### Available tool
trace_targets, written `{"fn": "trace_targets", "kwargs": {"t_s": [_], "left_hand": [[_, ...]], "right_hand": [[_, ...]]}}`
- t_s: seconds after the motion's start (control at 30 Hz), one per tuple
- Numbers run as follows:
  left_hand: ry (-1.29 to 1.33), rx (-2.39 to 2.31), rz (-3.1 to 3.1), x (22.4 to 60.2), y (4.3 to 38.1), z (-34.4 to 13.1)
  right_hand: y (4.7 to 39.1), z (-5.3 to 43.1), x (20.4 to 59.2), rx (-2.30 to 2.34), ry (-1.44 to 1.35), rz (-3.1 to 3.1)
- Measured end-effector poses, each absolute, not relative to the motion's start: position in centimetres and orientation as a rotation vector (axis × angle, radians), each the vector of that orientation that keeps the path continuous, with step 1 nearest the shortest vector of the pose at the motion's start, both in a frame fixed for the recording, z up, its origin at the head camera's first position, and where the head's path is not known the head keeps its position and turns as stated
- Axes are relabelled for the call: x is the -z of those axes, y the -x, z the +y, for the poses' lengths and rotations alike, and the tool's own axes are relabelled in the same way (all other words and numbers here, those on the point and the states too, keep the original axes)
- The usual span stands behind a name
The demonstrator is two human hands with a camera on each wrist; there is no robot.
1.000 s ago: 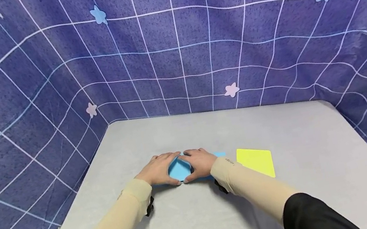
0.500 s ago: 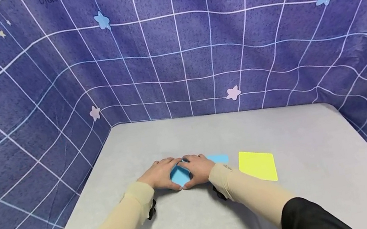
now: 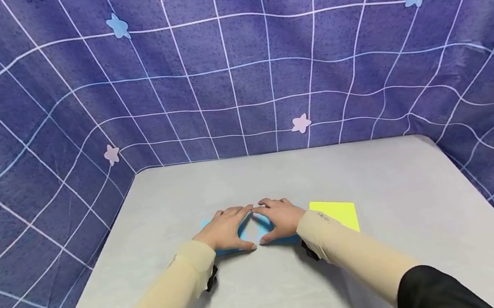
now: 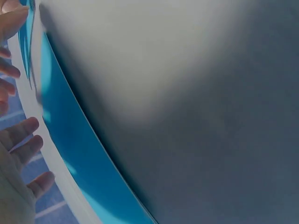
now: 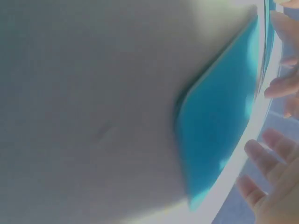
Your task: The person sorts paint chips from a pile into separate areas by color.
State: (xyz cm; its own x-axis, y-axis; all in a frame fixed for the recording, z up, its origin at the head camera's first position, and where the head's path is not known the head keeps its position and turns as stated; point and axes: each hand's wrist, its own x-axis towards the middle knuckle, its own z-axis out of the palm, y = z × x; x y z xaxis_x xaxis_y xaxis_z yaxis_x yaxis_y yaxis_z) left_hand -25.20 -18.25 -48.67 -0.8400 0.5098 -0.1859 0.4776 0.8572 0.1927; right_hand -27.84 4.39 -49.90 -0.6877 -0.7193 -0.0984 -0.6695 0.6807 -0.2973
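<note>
In the head view my left hand (image 3: 224, 230) and right hand (image 3: 284, 217) face each other near the table's middle, thumbs near and fingers beyond. Fingertips and thumb tips of the two hands come close together. Beneath the left hand lies a flat blue piece (image 3: 230, 251), and another blue piece (image 3: 264, 224) is under the right; most of each is covered. A wedge of grey tabletop shows between them. The left wrist view has a blue piece (image 4: 84, 135) beside loosely straight fingers. In the right wrist view the blue piece (image 5: 219, 112) has a rounded corner, fingers relaxed alongside.
A yellow square sheet (image 3: 337, 213) lies right of the hands, partly behind the right sleeve (image 3: 339, 236). The grey table (image 3: 184, 191) ends at a purple curtain (image 3: 235, 85) at the back and sides.
Blue filled the opening between my hands before; now grey tabletop shows there. Blue appears beyond the left hand. The hands have shifted slightly right, nearer the yellow sheet.
</note>
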Motion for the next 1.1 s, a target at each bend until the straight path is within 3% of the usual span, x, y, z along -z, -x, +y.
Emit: {"fn": "trace_targets", "kwargs": {"t_s": [0.43, 1.1], "left_hand": [[-0.819, -0.237, 2.787, 49.1, 25.4, -16.0], [-0.909, -0.173, 2.742, 50.3, 26.2, -13.3]], "right_hand": [[27.1, 8.2, 49.6, 0.250, 1.012, 2.737], [26.9, 10.1, 49.9, 0.212, 1.000, 2.711]]}}
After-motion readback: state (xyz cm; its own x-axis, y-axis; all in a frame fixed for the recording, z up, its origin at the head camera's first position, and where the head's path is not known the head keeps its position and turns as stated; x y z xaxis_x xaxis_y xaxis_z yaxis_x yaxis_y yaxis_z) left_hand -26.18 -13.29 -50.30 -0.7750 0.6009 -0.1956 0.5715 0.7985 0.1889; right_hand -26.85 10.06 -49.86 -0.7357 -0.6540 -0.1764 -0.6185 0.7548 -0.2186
